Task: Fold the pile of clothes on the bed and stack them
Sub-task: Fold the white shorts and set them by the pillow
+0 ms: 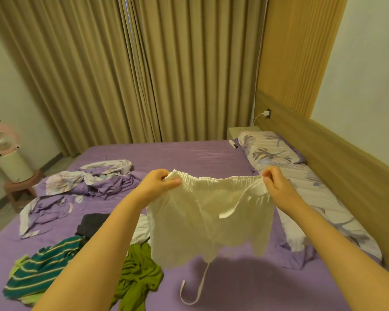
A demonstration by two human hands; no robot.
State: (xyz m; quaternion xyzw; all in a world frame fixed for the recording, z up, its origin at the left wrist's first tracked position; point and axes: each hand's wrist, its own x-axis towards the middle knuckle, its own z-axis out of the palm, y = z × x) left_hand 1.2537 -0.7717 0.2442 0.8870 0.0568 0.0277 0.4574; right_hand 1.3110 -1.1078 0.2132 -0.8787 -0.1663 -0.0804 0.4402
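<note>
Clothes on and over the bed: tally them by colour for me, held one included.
White: 2, the shorts held up by both hands, another piece behind the left arm
Black: 1
Teal striped: 1
Olive green: 1
Total: 5

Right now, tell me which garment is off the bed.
The white shorts, held up by the waistband; the striped top, green garment and dark garment lie flat.
</note>
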